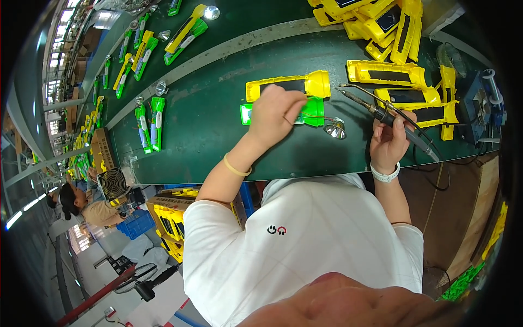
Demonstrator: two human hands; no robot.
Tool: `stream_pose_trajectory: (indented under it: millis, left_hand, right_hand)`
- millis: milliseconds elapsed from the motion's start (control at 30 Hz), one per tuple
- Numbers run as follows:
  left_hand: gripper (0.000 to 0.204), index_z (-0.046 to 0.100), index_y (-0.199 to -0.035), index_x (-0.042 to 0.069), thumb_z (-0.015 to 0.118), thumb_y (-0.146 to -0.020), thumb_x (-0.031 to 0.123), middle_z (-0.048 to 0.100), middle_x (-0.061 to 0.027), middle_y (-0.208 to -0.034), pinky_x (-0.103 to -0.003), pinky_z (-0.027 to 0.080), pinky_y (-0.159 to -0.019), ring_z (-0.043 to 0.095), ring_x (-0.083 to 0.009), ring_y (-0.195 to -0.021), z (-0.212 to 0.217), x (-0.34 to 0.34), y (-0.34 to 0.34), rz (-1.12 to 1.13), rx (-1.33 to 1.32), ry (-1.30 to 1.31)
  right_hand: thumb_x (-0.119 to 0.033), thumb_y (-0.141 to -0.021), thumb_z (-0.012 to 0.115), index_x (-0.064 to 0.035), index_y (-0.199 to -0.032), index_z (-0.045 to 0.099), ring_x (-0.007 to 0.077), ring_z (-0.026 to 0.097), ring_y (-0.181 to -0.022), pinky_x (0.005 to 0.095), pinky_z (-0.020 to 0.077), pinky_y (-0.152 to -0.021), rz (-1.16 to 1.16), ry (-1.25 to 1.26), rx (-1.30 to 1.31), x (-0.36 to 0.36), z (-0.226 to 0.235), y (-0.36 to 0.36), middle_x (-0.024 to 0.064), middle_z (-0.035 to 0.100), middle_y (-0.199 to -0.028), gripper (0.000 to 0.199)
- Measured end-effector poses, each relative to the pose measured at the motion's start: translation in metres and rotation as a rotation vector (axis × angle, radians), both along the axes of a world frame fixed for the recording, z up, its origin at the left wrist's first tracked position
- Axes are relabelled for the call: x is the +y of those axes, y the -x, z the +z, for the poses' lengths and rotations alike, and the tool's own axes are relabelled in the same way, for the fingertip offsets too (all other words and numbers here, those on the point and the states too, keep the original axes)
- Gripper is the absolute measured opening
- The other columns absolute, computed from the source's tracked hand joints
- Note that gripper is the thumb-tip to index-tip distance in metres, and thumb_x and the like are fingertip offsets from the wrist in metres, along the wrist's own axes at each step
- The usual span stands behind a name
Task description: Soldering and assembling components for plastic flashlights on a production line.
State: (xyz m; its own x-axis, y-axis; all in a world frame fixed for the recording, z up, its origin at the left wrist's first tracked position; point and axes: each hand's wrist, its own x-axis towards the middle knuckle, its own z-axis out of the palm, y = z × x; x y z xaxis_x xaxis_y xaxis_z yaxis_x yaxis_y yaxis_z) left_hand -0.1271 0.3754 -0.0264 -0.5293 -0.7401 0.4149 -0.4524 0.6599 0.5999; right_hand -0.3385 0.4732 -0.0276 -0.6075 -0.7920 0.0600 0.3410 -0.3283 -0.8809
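My right hand (391, 143) is closed round a soldering iron (423, 145), whose tip points up and left above the table. A thin metal tube (364, 89) runs beside the iron. My left hand (277, 113) is bent over a green flashlight housing (313, 111), fingers drawn together; what they pinch is hidden. Thin wires run from the housing to a shiny reflector lamp head (335, 128) lying at its right. Just beyond lies a yellow housing half (317, 84) with a dark panel, partly covered by my left hand.
Yellow housings (389, 73) lie at the right, with a heap (381, 27) behind. A blue soldering station (474, 109) stands far right. Green housings (157, 122) and lamp heads lie left, near a metal strip (218, 53). Another person (90, 204) sits left, beside a fan (114, 183).
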Motion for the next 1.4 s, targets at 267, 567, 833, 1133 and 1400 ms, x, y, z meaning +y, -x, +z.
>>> stream_pose_trajectory:
  millis: [267, 567, 833, 1133, 1400]
  left_hand:
    - [0.006, 0.064, -0.083, 0.009, 0.063, -0.078, 0.01, 0.057, -0.0077, -0.074, -0.034, 0.047, -0.069, 0.057, -0.0268, -0.079, 0.012, -0.017, -0.009, -0.063, -0.209, -0.199]
    - [0.006, 0.066, -0.077, 0.008, 0.064, -0.071, 0.007, 0.057, -0.0073, -0.071, -0.036, 0.048, -0.061, 0.059, -0.025, -0.071, 0.009, -0.028, 0.002, -0.122, -0.248, -0.013]
    - [0.009, 0.066, -0.078, 0.012, 0.065, -0.07, 0.01, 0.058, -0.0054, -0.074, -0.035, 0.048, -0.058, 0.059, -0.0262, -0.066, 0.013, -0.027, 0.005, -0.12, -0.34, 0.008]
    - [0.002, 0.064, -0.07, 0.009, 0.064, -0.068, 0.009, 0.056, -0.0071, -0.068, -0.036, 0.048, -0.055, 0.06, -0.025, -0.066, 0.018, -0.03, 0.01, -0.145, -0.384, 0.051]
    - [0.008, 0.065, -0.077, 0.009, 0.064, -0.069, 0.008, 0.056, -0.0078, -0.072, -0.035, 0.047, -0.059, 0.058, -0.0267, -0.067, 0.016, -0.031, 0.01, -0.158, -0.413, 0.022]
  right_hand:
    - [-0.013, -0.088, 0.056, -0.0058, -0.092, 0.039, 0.0107, 0.046, -0.05, 0.0215, 0.0375, -0.045, 0.161, -0.08, 0.054, 0.004, -0.005, 0.002, 0.0067, 0.049, -0.066, 0.019]
    - [-0.005, -0.085, 0.06, -0.0052, -0.092, 0.039, 0.0063, 0.048, -0.055, 0.0196, 0.0395, -0.049, 0.398, -0.136, 0.352, -0.024, 0.009, 0.016, 0.0051, 0.055, -0.072, 0.022]
    - [-0.008, -0.081, 0.064, -0.0042, -0.089, 0.042, 0.0057, 0.047, -0.061, 0.0197, 0.0381, -0.053, 0.503, -0.203, 0.481, -0.043, 0.007, 0.023, 0.0018, 0.053, -0.072, 0.023]
    - [-0.015, -0.078, 0.07, -0.003, -0.087, 0.046, 0.0061, 0.045, -0.059, 0.0219, 0.0378, -0.053, 0.464, -0.234, 0.833, -0.041, 0.014, 0.022, 0.0023, 0.052, -0.071, 0.028]
    - [-0.01, -0.088, 0.058, -0.0062, -0.098, 0.04, 0.0087, 0.052, -0.052, 0.019, 0.0397, -0.047, 0.414, -0.129, 0.506, -0.033, 0.016, 0.025, 0.008, 0.058, -0.074, 0.021]
